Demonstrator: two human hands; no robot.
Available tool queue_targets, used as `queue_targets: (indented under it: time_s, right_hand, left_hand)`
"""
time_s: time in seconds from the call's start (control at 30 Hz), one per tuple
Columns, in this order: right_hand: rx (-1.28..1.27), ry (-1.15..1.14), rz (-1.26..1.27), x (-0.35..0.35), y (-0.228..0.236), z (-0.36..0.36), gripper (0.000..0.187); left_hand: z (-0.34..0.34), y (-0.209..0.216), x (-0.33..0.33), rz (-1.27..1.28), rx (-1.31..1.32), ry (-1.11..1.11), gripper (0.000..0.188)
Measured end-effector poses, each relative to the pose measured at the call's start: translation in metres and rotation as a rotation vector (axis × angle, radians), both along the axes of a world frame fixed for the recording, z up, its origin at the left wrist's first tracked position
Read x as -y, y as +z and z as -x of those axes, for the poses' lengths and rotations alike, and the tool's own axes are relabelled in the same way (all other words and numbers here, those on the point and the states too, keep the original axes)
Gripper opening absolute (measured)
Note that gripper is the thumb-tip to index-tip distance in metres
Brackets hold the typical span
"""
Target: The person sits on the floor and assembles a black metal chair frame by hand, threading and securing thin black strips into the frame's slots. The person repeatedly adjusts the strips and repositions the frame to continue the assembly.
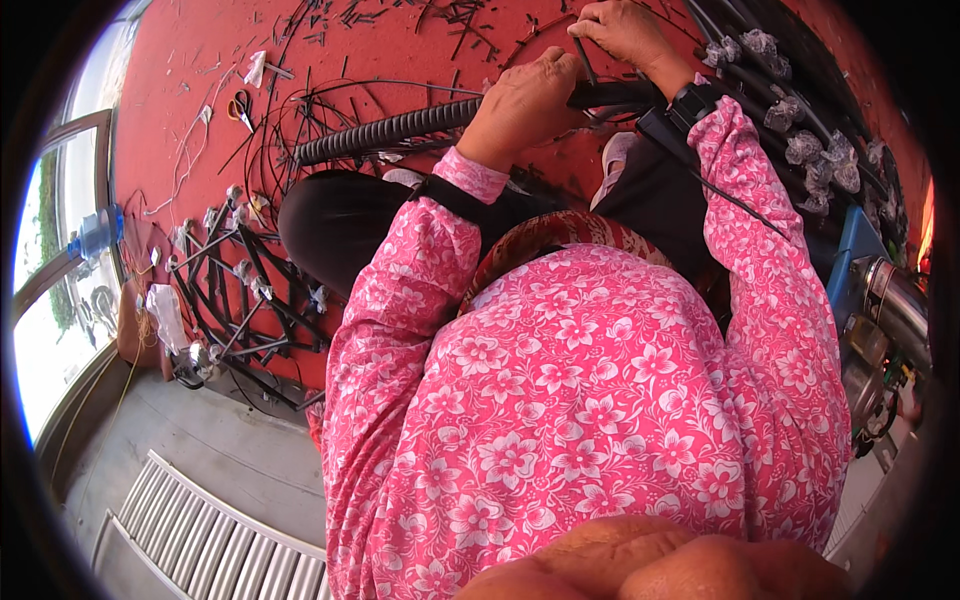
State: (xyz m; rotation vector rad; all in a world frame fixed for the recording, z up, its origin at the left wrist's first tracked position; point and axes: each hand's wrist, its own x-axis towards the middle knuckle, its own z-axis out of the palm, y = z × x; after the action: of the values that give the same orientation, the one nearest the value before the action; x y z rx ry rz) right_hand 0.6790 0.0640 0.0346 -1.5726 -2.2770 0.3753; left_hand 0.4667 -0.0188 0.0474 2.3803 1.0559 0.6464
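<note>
A long black corrugated tube [390, 133] lies across the far side of my lap, over my bent legs. My left hand [527, 105] is closed over its right end, its fingertips mostly hidden behind the knuckles. To the right of that hand a smooth black length [612, 95] carries on towards my right wrist. My right hand [622, 32] is raised just beyond, fingers pinched on a short thin black strip [584, 62] that points down towards the tube. Whether the strip touches the tube, I cannot tell.
Scissors [240, 108] and many black offcuts lie on the red floor. Black tubes with plastic-wrapped ends [815, 150] are stacked at right, near a blue metal machine [853, 240]. A tangled bundle of black tubing [255, 290] lies left, and a white slatted rack [215, 530] nearer.
</note>
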Motion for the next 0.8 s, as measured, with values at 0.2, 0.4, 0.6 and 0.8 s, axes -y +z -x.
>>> queue_targets:
  time_s: [0.2, 0.4, 0.6, 0.8]
  right_hand:
    - [0.156, 0.005, 0.028, -0.004, -0.023, 0.003, 0.033]
    - [0.069, -0.071, 0.042, -0.003, -0.026, 0.008, 0.034]
    - [0.09, -0.092, 0.082, -0.005, -0.026, 0.01, 0.033]
    - [0.072, -0.087, 0.112, -0.005, -0.029, 0.007, 0.033]
  left_hand:
    - [0.003, 0.003, 0.008, -0.041, 0.125, 0.044, 0.042]
    - [0.005, 0.006, 0.015, -0.118, 0.043, 0.012, 0.036]
    - [-0.002, -0.006, 0.016, -0.339, 0.083, -0.009, 0.027]
    - [-0.013, -0.01, 0.02, -0.444, -0.041, -0.002, 0.024]
